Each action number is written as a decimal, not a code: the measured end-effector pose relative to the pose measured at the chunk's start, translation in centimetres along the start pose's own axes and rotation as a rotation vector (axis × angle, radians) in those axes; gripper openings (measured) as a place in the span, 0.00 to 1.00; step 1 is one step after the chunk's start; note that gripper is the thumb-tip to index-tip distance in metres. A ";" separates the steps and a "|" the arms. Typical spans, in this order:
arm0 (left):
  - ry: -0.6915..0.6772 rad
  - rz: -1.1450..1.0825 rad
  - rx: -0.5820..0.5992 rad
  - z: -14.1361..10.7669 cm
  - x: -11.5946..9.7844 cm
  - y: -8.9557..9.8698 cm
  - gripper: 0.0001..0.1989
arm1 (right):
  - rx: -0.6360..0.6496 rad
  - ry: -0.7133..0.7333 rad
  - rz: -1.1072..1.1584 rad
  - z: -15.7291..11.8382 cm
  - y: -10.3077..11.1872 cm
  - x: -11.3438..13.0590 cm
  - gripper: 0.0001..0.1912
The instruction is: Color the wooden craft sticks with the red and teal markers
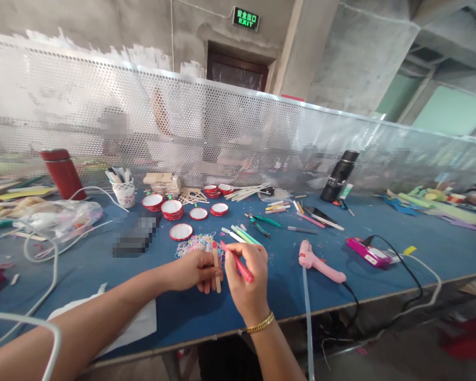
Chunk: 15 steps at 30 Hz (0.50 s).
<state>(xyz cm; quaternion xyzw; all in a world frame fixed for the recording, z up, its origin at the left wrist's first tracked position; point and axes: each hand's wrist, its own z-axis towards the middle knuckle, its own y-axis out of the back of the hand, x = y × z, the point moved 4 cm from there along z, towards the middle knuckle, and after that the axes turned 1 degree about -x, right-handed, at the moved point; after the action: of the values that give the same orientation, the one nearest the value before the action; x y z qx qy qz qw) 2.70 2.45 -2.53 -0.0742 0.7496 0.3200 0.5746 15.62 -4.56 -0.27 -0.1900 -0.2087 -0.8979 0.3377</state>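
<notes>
A wooden craft stick (217, 275) with a red-coloured upper end stands nearly upright in my left hand (200, 271), pinched between thumb and fingers. Beside it, my right hand (248, 270) grips a red marker pen (244, 270), its tip close to the coloured end of the stick; whether they touch I cannot tell. Just behind my left hand lies a tangled heap of small pastel rubber bands (194, 246). Several green and white markers (244, 234) rest behind my right hand. A round white lid with a red rim (181, 232) lies beyond the rubber bands.
To the right are a pink glue gun (321, 264) with its glue stick hanging over the edge, and a purple power strip (368, 252). Pliers (257, 225) lie mid-table. A red flask (63, 173), a cup of pens (124, 191) and a black bottle (340, 176) stand behind.
</notes>
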 end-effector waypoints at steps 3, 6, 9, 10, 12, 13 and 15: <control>0.009 0.007 0.004 0.1 0.1 0.0 0.25 | -0.035 0.007 0.003 -0.4 0.3 0.0 0.03; 0.005 0.009 -0.007 0.0 0.2 0.0 0.25 | -0.029 0.015 -0.006 -0.5 0.2 0.1 0.06; -0.001 -0.001 -0.021 0.0 0.2 -0.1 0.23 | -0.001 0.042 -0.003 -0.5 0.0 0.4 0.07; -0.004 -0.003 -0.023 0.0 0.2 -0.1 0.22 | 0.002 0.052 -0.001 -0.5 0.0 0.5 0.06; -0.011 -0.001 -0.025 0.0 0.2 -0.1 0.21 | -0.002 0.070 -0.001 -0.5 0.0 0.7 0.05; -0.012 0.003 -0.024 0.0 0.3 -0.1 0.21 | -0.004 0.077 -0.002 -0.5 0.1 0.8 0.05; -0.010 0.010 -0.022 0.1 0.6 0.0 0.20 | 0.000 0.088 -0.008 -0.4 0.1 0.9 0.05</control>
<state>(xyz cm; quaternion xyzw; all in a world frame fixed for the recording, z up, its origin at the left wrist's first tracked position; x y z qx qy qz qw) 2.60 2.64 -3.06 -0.0752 0.7436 0.3317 0.5757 14.92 -5.34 -0.17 -0.1496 -0.1942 -0.9068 0.3429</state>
